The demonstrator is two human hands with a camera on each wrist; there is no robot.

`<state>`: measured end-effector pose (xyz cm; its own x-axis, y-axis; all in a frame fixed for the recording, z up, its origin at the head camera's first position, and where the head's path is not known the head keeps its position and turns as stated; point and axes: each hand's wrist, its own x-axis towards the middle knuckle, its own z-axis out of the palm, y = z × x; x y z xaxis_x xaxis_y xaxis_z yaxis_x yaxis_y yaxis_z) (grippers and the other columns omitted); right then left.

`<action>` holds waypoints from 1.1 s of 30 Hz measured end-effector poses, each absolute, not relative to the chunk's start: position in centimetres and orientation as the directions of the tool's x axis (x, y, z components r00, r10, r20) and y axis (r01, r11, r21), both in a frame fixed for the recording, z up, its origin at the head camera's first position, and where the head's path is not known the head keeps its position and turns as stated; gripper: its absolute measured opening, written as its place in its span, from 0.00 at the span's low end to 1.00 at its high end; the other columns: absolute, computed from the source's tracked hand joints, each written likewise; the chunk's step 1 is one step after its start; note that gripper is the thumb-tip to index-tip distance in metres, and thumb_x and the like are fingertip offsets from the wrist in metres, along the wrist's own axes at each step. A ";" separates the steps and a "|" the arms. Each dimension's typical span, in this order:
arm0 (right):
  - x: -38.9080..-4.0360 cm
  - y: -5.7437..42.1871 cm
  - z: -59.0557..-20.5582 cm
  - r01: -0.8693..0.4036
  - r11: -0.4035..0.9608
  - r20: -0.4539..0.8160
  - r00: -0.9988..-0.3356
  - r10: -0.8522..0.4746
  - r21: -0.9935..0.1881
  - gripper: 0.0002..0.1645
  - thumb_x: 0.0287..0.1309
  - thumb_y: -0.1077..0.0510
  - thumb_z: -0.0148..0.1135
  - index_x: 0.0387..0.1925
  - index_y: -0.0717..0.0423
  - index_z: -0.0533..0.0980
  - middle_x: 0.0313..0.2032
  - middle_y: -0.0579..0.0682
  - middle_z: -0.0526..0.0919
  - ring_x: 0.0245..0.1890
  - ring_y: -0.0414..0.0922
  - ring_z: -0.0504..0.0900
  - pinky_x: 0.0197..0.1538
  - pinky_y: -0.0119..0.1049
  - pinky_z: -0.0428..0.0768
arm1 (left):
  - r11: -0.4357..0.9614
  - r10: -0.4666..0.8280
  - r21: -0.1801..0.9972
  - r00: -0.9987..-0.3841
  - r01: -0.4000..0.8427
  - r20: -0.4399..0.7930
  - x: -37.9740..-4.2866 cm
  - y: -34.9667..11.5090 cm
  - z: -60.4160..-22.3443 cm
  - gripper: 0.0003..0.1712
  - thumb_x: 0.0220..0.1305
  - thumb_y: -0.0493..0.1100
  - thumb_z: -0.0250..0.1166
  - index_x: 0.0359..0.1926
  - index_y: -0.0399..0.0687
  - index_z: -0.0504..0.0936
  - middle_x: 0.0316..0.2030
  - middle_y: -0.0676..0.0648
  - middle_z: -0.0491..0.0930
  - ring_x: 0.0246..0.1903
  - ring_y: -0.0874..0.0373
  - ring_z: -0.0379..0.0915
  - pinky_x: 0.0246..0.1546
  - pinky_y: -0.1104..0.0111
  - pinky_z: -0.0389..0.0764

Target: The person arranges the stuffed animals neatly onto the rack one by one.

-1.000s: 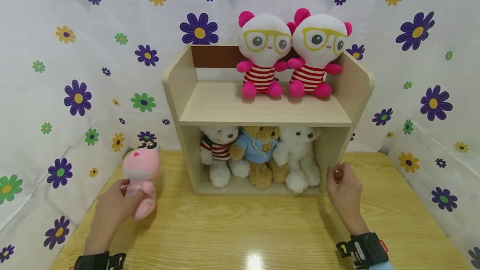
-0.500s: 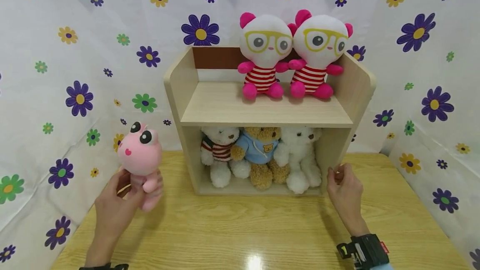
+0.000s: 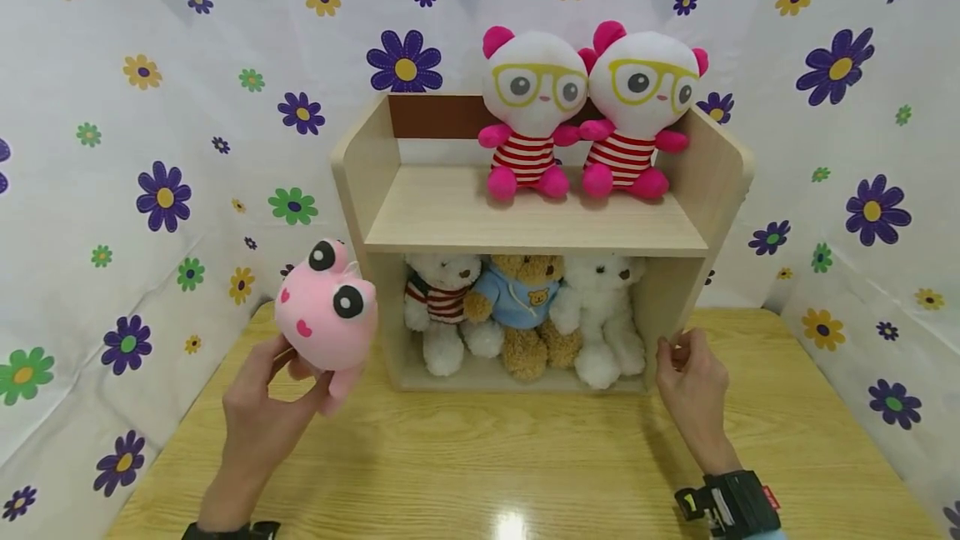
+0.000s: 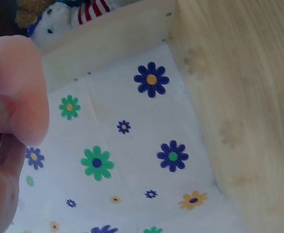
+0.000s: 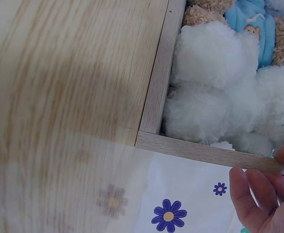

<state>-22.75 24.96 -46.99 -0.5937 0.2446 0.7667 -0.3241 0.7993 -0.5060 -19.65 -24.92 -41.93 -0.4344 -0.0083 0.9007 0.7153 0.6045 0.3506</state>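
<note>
In the head view, my left hand holds a pink plush frog by its body, above the table and left of the shelf. Its big black-and-white eyes and heart cheeks face up and toward me. The left wrist view shows only pink rounded parts of the frog beside my fingers. My right hand pinches the front edge of the right side panel of a small wooden shelf. In the right wrist view, the thumb lies inside that panel and the fingers are outside it.
Two plush pandas with yellow glasses sit on the upper shelf, toward the right. Below sit a white bear in stripes, a brown bear in a blue hoodie and a plain white bear. Flowered cloth surrounds the wooden table.
My left hand has raised the frog from near the tabletop and carried it right, toward the shelf. The frog has turned so its face shows. My right hand has stayed on the side panel.
</note>
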 end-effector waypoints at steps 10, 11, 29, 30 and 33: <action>-22.9 25.0 -47.1 -0.324 0.803 0.771 -0.588 0.243 -0.500 0.10 0.55 0.71 0.68 0.31 0.67 0.72 0.22 0.61 0.82 0.19 0.52 0.82 0.25 0.18 0.69 | 0.560 0.110 0.220 -0.335 0.799 0.936 -19.9 -21.3 -39.2 0.34 0.67 0.58 0.67 0.50 0.25 0.81 0.42 0.36 0.82 0.46 0.63 0.74 0.60 0.81 0.73; -22.8 25.0 -47.1 -0.322 0.803 0.770 -0.589 0.244 -0.501 0.10 0.55 0.71 0.68 0.31 0.67 0.72 0.21 0.61 0.82 0.19 0.52 0.82 0.25 0.18 0.69 | 0.561 0.118 0.220 -0.340 0.798 0.933 -20.0 -21.1 -39.1 0.34 0.67 0.58 0.67 0.51 0.25 0.81 0.43 0.36 0.83 0.46 0.62 0.73 0.60 0.81 0.73; -22.7 24.8 -46.8 -0.291 0.809 0.756 -0.600 0.261 -0.511 0.09 0.56 0.70 0.67 0.30 0.67 0.72 0.21 0.60 0.82 0.19 0.51 0.81 0.23 0.20 0.68 | 0.462 0.083 0.227 -0.297 0.858 0.951 -22.0 -16.4 -35.7 0.36 0.63 0.57 0.72 0.51 0.24 0.77 0.44 0.36 0.82 0.45 0.57 0.78 0.56 0.77 0.77; -22.7 24.8 -46.8 -0.289 0.810 0.756 -0.600 0.261 -0.509 0.09 0.56 0.70 0.67 0.30 0.67 0.72 0.21 0.60 0.82 0.19 0.51 0.81 0.23 0.20 0.68 | 0.464 0.067 0.229 -0.291 0.856 0.954 -22.1 -16.1 -35.5 0.34 0.63 0.56 0.72 0.47 0.25 0.77 0.42 0.35 0.81 0.43 0.56 0.78 0.55 0.77 0.76; -22.6 24.8 -46.9 -0.285 0.812 0.754 -0.603 0.261 -0.509 0.09 0.57 0.69 0.67 0.30 0.67 0.73 0.20 0.60 0.82 0.19 0.50 0.80 0.23 0.21 0.68 | 0.460 0.019 0.229 -0.267 0.858 0.963 -22.4 -15.3 -34.5 0.29 0.63 0.55 0.72 0.35 0.28 0.78 0.35 0.36 0.78 0.41 0.50 0.74 0.52 0.77 0.75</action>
